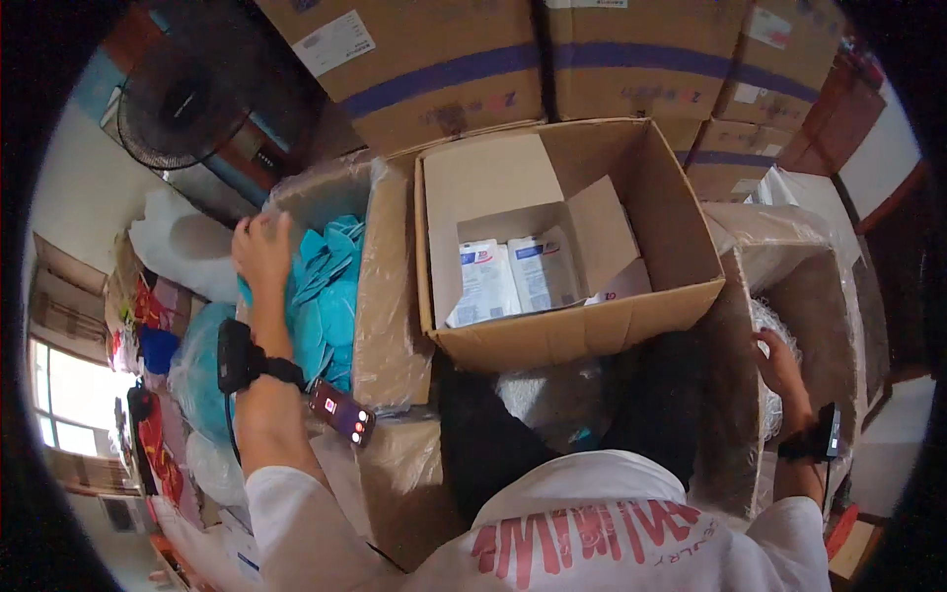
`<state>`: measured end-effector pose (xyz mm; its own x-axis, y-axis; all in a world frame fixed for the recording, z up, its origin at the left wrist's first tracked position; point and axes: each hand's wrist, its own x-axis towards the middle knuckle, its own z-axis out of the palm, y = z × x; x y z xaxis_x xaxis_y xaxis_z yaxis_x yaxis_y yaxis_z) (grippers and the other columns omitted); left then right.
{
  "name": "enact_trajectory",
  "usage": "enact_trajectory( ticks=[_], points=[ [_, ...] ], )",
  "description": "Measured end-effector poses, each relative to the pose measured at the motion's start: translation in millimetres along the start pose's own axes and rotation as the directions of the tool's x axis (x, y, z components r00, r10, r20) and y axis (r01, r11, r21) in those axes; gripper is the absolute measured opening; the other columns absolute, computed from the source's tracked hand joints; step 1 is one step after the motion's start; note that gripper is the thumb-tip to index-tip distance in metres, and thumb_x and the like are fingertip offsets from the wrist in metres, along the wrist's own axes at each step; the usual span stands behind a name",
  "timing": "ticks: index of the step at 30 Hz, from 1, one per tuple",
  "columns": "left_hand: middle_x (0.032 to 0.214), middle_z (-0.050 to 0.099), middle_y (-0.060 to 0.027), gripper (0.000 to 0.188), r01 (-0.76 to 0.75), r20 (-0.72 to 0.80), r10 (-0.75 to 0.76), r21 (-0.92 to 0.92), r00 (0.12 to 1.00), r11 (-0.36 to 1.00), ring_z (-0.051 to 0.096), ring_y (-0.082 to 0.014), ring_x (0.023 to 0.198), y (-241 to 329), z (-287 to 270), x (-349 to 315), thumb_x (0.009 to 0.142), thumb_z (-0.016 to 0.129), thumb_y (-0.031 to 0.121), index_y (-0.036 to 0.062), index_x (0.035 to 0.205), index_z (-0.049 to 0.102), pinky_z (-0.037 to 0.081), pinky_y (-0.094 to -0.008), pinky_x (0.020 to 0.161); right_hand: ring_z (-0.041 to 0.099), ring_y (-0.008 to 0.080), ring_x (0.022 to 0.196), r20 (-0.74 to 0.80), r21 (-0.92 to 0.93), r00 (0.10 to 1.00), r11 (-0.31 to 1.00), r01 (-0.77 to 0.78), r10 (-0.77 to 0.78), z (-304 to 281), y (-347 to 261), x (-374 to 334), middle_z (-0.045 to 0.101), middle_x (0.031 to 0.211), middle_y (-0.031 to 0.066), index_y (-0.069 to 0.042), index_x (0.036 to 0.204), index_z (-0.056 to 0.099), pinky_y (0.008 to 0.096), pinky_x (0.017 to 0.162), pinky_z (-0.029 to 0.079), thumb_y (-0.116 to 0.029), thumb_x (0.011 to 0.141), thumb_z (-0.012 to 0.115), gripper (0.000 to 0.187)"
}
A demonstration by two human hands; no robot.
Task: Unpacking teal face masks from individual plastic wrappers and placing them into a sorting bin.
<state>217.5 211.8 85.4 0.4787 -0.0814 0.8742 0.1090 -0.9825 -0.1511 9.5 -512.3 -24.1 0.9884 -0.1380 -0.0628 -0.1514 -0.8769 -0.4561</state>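
My left hand (261,252) is over the left carton (390,286), at its far left side, fingers bent and a little apart, the tips blurred. Nothing shows in it. Beside and below it lies a heap of flat teal packets (326,306). My right hand (779,365) reaches into the right carton (809,266), its fingers loosely curved and partly hidden. They are next to a bundle of clear, crinkled plastic (767,409); I cannot tell whether they touch it. Between my hands stands an open carton (582,331) holding a smaller white box (493,187) with white-and-blue packets (513,281).
A phone (340,409) with a lit screen lies at the left carton's near edge. Tall stacked cartons (444,69) with purple bands stand behind. A black fan (182,109) is at the far left. Clear plastic bags (207,365) bulge beside the left carton.
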Motion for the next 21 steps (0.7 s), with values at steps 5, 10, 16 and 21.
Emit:
enact_trajectory(
  ticks=[5,10,16,21],
  points=[
    [0.101,0.056,-0.0121,0.025,0.339,0.419,-0.055,-0.645,0.906,0.685,0.05,-0.0253,0.099,88,9,-44,0.083,0.053,0.025,0.001,0.088,0.058,0.037,-0.0333,0.087,0.051,0.0287,0.102,0.012,0.42,0.992,0.901,0.107,-0.124,16,-107,50,0.054,0.107,0.0164,0.001,0.103,0.054,0.0327,0.088,0.039,-0.013,0.084,0.053,0.024],
    [0.088,0.057,-0.0146,0.021,0.436,0.413,0.139,-0.853,0.9,-0.287,0.054,-0.0237,0.084,233,-162,2,0.087,0.044,0.016,0.0004,0.082,0.058,0.041,-0.0341,0.079,0.054,0.0288,0.097,0.188,0.449,0.92,0.863,0.23,-0.343,80,-217,94,0.056,0.105,0.0161,0.001,0.105,0.054,0.0341,0.086,0.041,-0.022,0.086,0.049,0.03],
    [0.093,0.056,-0.0149,0.022,0.23,0.279,0.072,-0.591,0.958,-0.773,0.052,-0.0239,0.089,253,-213,11,0.087,0.044,0.017,0.0002,0.085,0.057,0.04,-0.0339,0.081,0.048,0.0338,0.106,0.429,0.357,0.772,0.873,0.332,-0.469,202,-271,142,0.052,0.112,0.0196,0.0,0.109,0.053,0.0382,0.091,0.038,-0.03,0.084,0.048,0.039],
    [0.097,0.055,-0.0152,0.023,0.229,0.29,0.065,-0.577,0.955,-0.784,0.051,-0.0241,0.093,249,-203,2,0.088,0.044,0.018,0.0,0.088,0.057,0.039,-0.0337,0.083,0.048,0.032,0.109,0.688,0.151,0.682,0.968,0.198,-0.247,252,-294,171,0.048,0.116,0.0243,0.005,0.109,0.052,0.0368,0.09,0.038,-0.032,0.08,0.051,0.047]
  ],
)
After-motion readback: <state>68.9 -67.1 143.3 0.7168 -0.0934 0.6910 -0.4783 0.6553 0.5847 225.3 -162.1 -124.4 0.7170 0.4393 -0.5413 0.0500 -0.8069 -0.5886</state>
